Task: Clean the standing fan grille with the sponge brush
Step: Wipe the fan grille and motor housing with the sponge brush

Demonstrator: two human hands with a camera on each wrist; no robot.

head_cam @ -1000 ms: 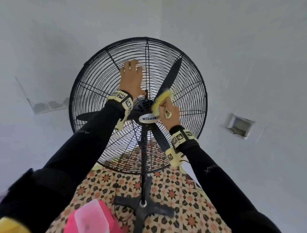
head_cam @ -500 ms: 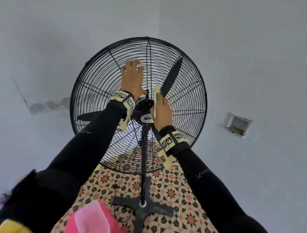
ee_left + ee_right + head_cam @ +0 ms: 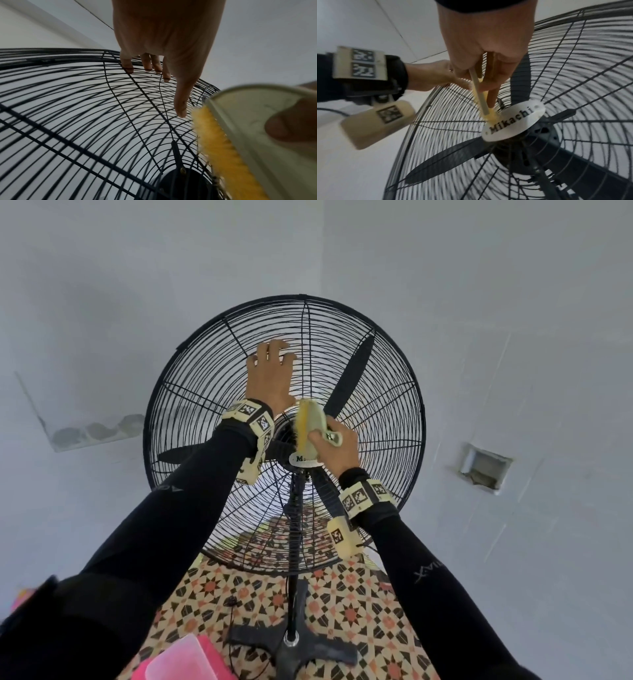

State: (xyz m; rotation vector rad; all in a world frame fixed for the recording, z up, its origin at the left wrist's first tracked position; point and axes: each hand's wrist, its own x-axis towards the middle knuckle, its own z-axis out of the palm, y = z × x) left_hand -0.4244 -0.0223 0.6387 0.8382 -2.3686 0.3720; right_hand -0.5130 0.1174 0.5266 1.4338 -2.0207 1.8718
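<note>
Soft, even daylight fills the head view; the pale walls (image 3: 513,302) carry no hard shadows or glare, though wide-angle bending curves the wall joints near the edges. The left wrist view is dimmer, the grille (image 3: 85,121) a dark silhouette against bright wall, the brush (image 3: 240,142) close and out of focus. In the right wrist view the grille wires (image 3: 582,67) smear with motion blur, as does the wrist camera (image 3: 376,121)

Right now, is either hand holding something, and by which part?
The right hand grips the cream-backed, yellow-bristled brush by its back. The left hand holds nothing; its straight fingers rest on the black wire fan grille.
</note>
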